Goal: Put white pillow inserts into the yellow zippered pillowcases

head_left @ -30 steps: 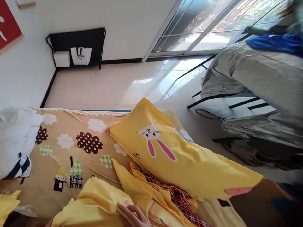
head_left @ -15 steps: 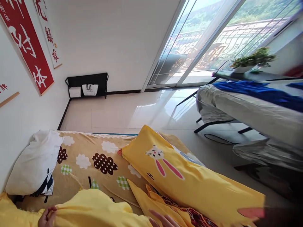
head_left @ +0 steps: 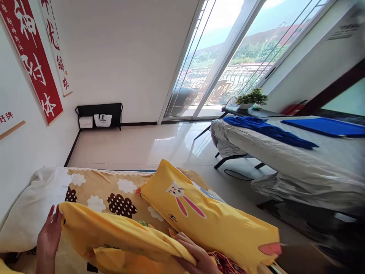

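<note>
A yellow cloth (head_left: 122, 232) hangs in loose folds between my hands, over the bed. My left hand (head_left: 49, 234) pinches its upper left corner between thumb and fingers. On the other side my right hand (head_left: 195, 251) is closed around the gathered edge of the cloth, its fingertips partly hidden by the folds. Just beyond my right hand lies a long yellow pillow (head_left: 225, 217) printed with a white rabbit. Below it, near my right wrist, shows a red patterned fabric (head_left: 225, 262).
A brown patterned sheet (head_left: 108, 186) covers the bed. By the left wall lies a white pillow (head_left: 37, 205). A table (head_left: 273, 156) wrapped in grey plastic stands at the right, with blue fabric (head_left: 262, 129) on it. A black rack (head_left: 99, 110) stands against the far wall.
My left hand has risen, lifting the corner of the yellow cloth. My right hand has come up into view and now grips the cloth. The view has tilted upward and turned right.
</note>
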`<state>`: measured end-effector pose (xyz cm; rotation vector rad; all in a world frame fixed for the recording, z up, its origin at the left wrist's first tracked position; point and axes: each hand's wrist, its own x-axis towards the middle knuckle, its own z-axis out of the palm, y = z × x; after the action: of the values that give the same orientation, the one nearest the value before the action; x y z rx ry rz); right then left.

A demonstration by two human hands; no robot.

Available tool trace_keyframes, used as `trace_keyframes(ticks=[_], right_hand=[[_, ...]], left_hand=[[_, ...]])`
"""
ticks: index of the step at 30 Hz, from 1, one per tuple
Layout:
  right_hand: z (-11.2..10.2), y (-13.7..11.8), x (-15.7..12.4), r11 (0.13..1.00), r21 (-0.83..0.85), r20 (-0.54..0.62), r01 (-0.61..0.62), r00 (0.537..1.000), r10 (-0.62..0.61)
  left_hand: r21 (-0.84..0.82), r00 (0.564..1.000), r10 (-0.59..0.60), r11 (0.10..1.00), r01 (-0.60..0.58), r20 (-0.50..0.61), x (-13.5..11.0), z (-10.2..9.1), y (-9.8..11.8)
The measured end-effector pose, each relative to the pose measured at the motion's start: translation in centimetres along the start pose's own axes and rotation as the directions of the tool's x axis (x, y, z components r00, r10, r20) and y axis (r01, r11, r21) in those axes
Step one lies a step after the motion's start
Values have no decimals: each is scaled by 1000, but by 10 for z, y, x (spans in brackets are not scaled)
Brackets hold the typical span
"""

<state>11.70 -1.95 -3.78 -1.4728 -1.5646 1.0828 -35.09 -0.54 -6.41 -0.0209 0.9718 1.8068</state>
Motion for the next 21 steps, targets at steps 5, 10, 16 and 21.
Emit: trace_keyframes(ticks=[5, 10, 16, 21], right_hand=[[35, -23, 22, 733, 636, -107, -239, 914, 391], [87, -56, 41, 549, 750, 131, -369, 897, 423], [95, -77, 44, 600, 692, 329, -401, 915, 232], [71, -62, 46, 638, 665, 306, -388, 921, 240]], left_hand=[[221, 955, 264, 932, -289, 136, -19, -2, -36], [574, 792, -23, 702, -422, 611, -73, 19, -125], [670, 741, -73, 494, -555, 668, -114, 64, -170], [742, 703, -336, 531, -409, 627, -103, 73, -154]])
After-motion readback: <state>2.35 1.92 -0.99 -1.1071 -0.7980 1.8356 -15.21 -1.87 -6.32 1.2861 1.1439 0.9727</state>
